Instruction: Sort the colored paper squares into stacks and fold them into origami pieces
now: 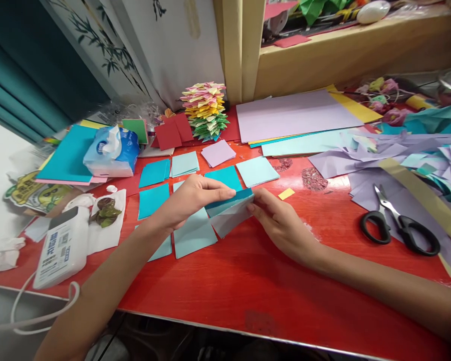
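Between my two hands is a sheet of paper (233,215), pale on the side facing me, with a blue strip along its top edge. My left hand (193,198) pinches its upper left part, thumb on top. At the right end, my right hand (272,213) grips the corner between thumb and fingers. Under and around it lie square paper pieces: a blue square (225,175), a light blue square (257,171), another blue square (153,200) and a pale blue square (195,235). A lilac stack (218,153) sits behind them.
Black-handled scissors (398,225) lie open on lilac scraps at right. A tissue pack (113,150) and a white power strip-like box with a cord (62,248) stand at left. A folded-paper tower (206,111) rises at the back beside red squares (169,134). Large lilac sheets (296,115) lie behind.
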